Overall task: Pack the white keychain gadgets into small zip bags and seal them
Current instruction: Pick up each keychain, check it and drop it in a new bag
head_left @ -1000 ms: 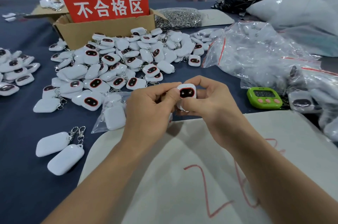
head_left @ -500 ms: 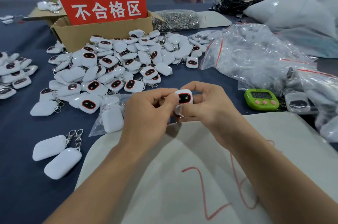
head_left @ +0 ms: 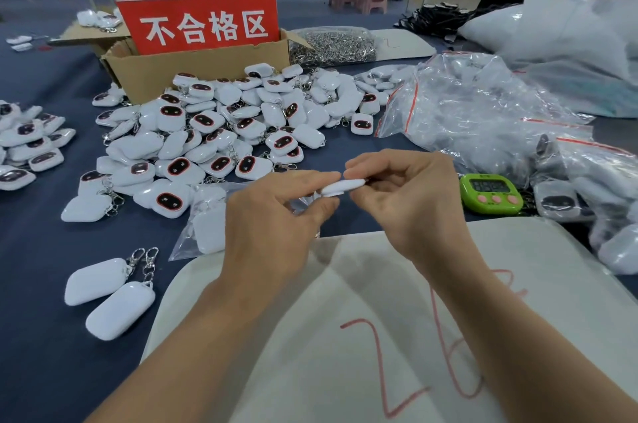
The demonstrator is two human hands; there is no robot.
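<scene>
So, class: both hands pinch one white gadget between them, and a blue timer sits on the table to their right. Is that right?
Not quite. The head view shows the timer is green, not blue. The rest stands: the left hand and right hand pinch one white gadget, with the timer on the table to their right.
</scene>
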